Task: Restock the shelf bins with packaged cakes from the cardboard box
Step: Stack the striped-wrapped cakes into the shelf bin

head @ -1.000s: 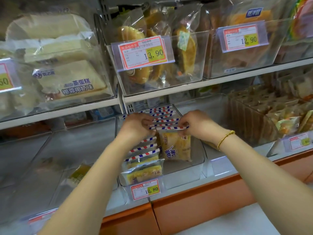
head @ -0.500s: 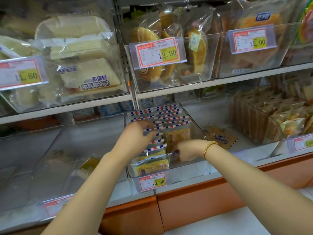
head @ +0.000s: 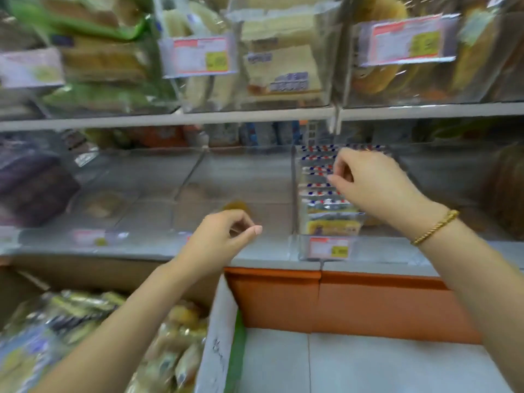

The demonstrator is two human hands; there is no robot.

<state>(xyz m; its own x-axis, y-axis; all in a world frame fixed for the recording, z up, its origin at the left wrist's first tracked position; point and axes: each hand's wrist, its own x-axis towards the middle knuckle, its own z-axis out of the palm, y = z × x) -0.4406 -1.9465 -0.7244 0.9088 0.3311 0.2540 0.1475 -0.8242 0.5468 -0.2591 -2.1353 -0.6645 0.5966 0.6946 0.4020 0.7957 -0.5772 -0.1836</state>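
I read this as the turn between loads. The striped row of cakes (head: 320,177) stands in its clear bin (head: 295,199) directly under my right hand (head: 368,185), whose fingers curl down onto the pack tops. Through the blur I cannot tell whether they pinch one or only touch. My left hand (head: 224,239) hangs in front of the neighbouring bin (head: 243,177), fingers loosely curled, holding nothing. The cardboard box (head: 218,336) sits below and left of that hand, with more packaged cakes (head: 175,333) heaped inside. Next, I judge, the left hand should drop to the box, take a pack by its edge, and carry it up toward the right hand's row.
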